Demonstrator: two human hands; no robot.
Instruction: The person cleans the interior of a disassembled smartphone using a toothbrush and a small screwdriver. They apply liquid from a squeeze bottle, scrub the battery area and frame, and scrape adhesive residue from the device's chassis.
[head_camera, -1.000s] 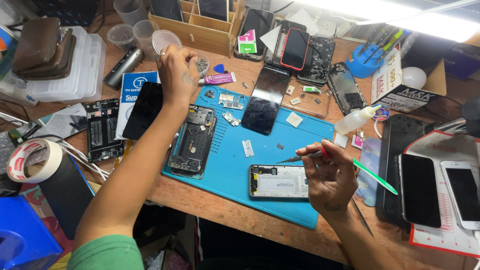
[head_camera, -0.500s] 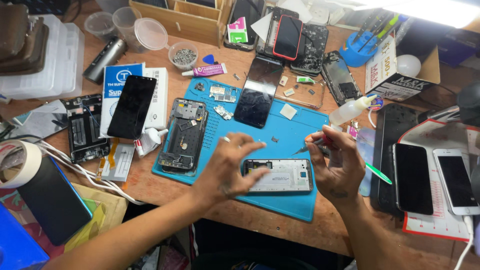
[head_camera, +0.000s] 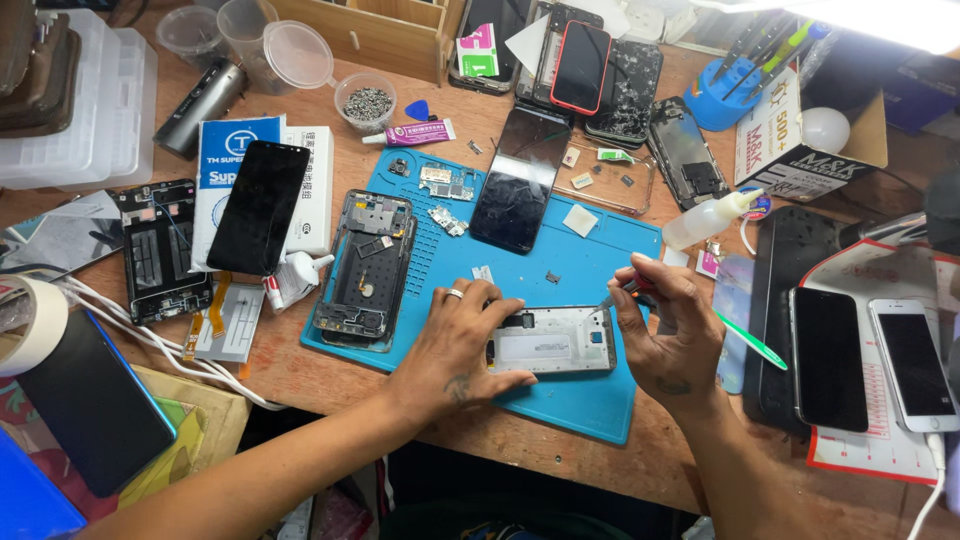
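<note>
— Where was the phone frame you were working on?

— The silver phone frame (head_camera: 552, 340) lay flat on the blue work mat (head_camera: 600, 270), near the mat's front edge, right in front of me. My left hand (head_camera: 455, 345) rested on its left end, palm down, fingers loosely spread and curled over the edge, pressing it against the mat. A ring sat on one finger of that hand.

— And the other hand?

— My right hand (head_camera: 668, 335) was closed in a pinch around a thin screwdriver (head_camera: 622, 291), its tip touching the frame's upper right corner. A green plastic pry tool (head_camera: 752, 340) stuck out from under that same hand toward the right; whether my fingers gripped it too, I could not tell.

— What sat around you?

— Just left of my left hand, a stripped dark phone chassis (head_camera: 366, 268) lay at the mat's left side. Behind the frame, a black screen panel (head_camera: 520, 180) lay tilted across the mat's back edge. A small squeeze bottle (head_camera: 705, 220) lay on its side off the mat's right corner. Farther back stood a little cup of screws (head_camera: 367, 103) beside a tube of glue (head_camera: 410, 133).
</note>
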